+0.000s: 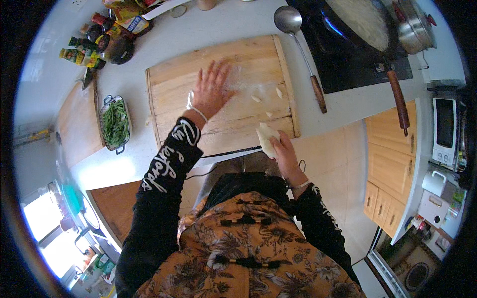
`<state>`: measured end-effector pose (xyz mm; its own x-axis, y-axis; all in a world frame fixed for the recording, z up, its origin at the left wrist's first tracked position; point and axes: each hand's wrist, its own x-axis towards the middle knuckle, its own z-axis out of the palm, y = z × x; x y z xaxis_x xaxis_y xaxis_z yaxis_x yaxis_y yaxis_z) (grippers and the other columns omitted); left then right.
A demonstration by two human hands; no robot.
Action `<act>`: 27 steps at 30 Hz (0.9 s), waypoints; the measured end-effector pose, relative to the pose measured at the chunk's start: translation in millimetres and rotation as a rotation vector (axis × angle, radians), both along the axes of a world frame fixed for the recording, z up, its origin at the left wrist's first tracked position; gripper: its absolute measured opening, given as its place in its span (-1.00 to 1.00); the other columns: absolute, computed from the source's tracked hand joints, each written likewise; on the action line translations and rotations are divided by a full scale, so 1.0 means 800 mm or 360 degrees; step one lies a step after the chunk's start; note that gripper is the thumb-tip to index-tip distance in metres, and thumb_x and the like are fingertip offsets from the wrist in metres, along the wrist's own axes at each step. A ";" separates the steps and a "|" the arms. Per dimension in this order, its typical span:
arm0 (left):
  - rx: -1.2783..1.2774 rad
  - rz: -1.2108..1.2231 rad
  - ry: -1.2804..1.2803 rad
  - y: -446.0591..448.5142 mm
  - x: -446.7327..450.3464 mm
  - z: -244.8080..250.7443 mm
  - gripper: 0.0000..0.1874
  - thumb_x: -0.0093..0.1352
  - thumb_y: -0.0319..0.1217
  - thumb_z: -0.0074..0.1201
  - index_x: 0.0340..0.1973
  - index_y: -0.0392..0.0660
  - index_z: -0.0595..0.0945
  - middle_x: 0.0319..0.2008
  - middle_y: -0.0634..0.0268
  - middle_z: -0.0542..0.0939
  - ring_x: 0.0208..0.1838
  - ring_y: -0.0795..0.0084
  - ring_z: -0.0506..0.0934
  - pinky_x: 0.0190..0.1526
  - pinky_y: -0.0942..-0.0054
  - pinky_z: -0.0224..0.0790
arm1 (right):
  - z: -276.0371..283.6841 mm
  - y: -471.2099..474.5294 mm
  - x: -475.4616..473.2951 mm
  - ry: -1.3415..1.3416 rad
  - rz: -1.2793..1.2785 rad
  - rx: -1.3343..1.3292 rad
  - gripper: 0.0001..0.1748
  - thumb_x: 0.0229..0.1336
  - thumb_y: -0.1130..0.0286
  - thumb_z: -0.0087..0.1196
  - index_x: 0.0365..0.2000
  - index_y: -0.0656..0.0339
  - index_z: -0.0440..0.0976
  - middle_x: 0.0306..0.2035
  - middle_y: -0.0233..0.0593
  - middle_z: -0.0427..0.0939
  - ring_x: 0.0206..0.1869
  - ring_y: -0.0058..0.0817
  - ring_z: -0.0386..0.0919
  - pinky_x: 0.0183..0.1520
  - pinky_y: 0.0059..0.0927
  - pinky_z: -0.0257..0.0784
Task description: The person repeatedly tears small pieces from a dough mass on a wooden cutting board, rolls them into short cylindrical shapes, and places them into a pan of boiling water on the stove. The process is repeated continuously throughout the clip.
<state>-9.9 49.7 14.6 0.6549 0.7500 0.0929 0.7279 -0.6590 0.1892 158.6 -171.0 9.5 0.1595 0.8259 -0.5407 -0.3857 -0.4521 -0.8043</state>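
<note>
My left hand (213,89) is over the middle of a wooden board (186,126), fingers spread and slightly blurred. It holds nothing, and I cannot tell whether the palm touches the wood. My right hand (288,158) grips a pale lump of dough (267,138) at the board's near right edge. Its lower part is covered by my fingers. Several small dough pieces lie on the right half of the board, among them one piece (255,98) and another (279,92). A white dusting that looks like flour (238,78) marks the wood.
Right of the board lies a metal ladle (288,19) with a wooden handle. Beyond it, a wok (357,26) with cloudy liquid and a steel pot (415,29) stand by the black cooktop (335,74). A dish of green beans (114,123) and several bottles (111,41) are on the left.
</note>
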 end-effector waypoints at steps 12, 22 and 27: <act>-0.1889 0.0000 -0.1004 -0.132 -0.016 -0.004 -0.69 0.38 -0.17 -0.01 -0.27 -0.19 0.55 -0.50 0.04 0.55 -0.44 0.08 0.49 -0.34 0.29 0.37 | 0.001 0.009 -0.026 0.0157 0.0052 0.0128 -0.55 0.27 0.21 -0.03 0.08 0.22 0.25 -0.09 -0.32 0.43 -0.11 -0.58 0.42 -0.12 -0.55 0.38; -0.0862 0.0260 -0.0779 -0.096 -0.051 0.017 -0.74 0.36 -0.22 -0.01 -0.41 -0.14 0.58 -0.46 0.02 0.57 -0.36 -0.01 0.56 -0.38 0.18 0.41 | -0.020 0.005 -0.046 -0.0049 0.0241 -0.0003 -0.53 0.26 0.26 -0.01 0.08 0.31 0.23 -0.08 -0.27 0.43 -0.07 -0.54 0.41 -0.02 -0.50 0.35; -0.0954 0.0361 -0.0870 -0.065 -0.082 0.017 -0.79 0.31 -0.26 0.05 -0.21 -0.02 0.64 -0.09 0.14 0.56 -0.06 0.14 0.53 -0.09 0.25 0.42 | 0.000 -0.013 -0.047 -0.0116 0.0272 -0.0097 -0.62 0.28 0.32 -0.03 0.03 0.30 0.30 -0.15 -0.33 0.46 -0.14 -0.61 0.42 -0.07 -0.55 0.35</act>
